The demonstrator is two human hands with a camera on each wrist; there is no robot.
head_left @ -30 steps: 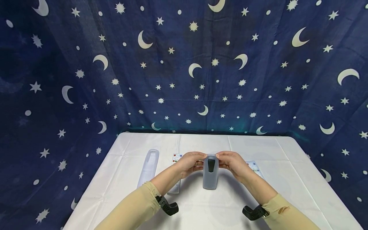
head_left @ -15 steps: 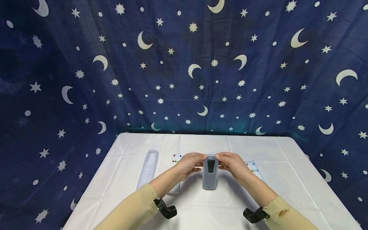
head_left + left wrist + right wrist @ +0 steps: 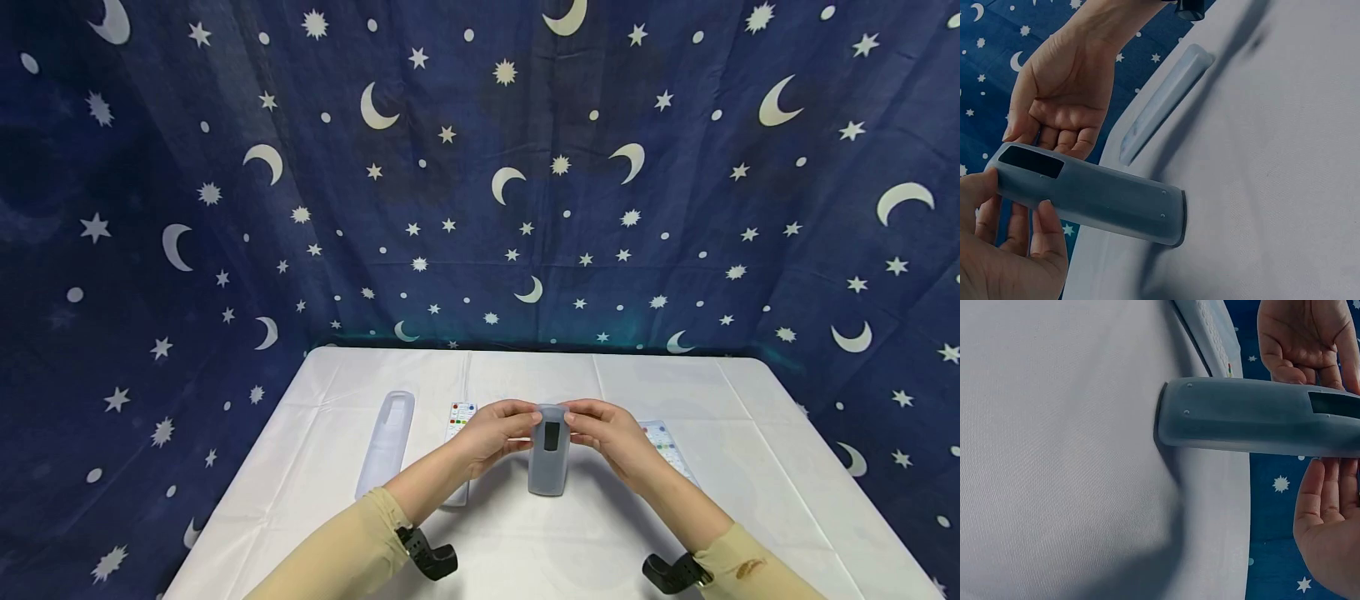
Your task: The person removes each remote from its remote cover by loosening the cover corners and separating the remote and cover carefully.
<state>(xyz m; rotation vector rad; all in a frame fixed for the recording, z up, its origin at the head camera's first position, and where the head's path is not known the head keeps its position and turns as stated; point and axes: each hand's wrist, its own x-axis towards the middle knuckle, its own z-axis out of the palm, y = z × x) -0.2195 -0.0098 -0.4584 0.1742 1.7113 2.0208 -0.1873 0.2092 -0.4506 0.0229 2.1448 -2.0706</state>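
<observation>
In the head view a translucent grey remote cover (image 3: 548, 467) stands nearly upright at the table's middle, its lower end on the cloth. A dark patch shows in the opening near its top; what is inside I cannot tell for sure. My left hand (image 3: 495, 433) pinches the cover's upper left edge, thumb at the front. On the opposite edge my right hand (image 3: 609, 433) pinches it likewise. In the left wrist view my left hand (image 3: 1010, 256) and right hand (image 3: 1069, 94) flank the opening end of the cover (image 3: 1104, 194).
A second translucent cover (image 3: 387, 446) lies at the left on the white table (image 3: 750, 467). Beside it, a white remote (image 3: 459, 417) with coloured buttons is partly hidden by my left arm. Another button-covered remote (image 3: 667, 446) lies behind my right forearm. A starry curtain (image 3: 450, 183) hangs behind.
Both thumbs have slid from the cover's top corners down onto its front, beside the opening. The dark patch now looks narrower. The cover has stayed in place.
</observation>
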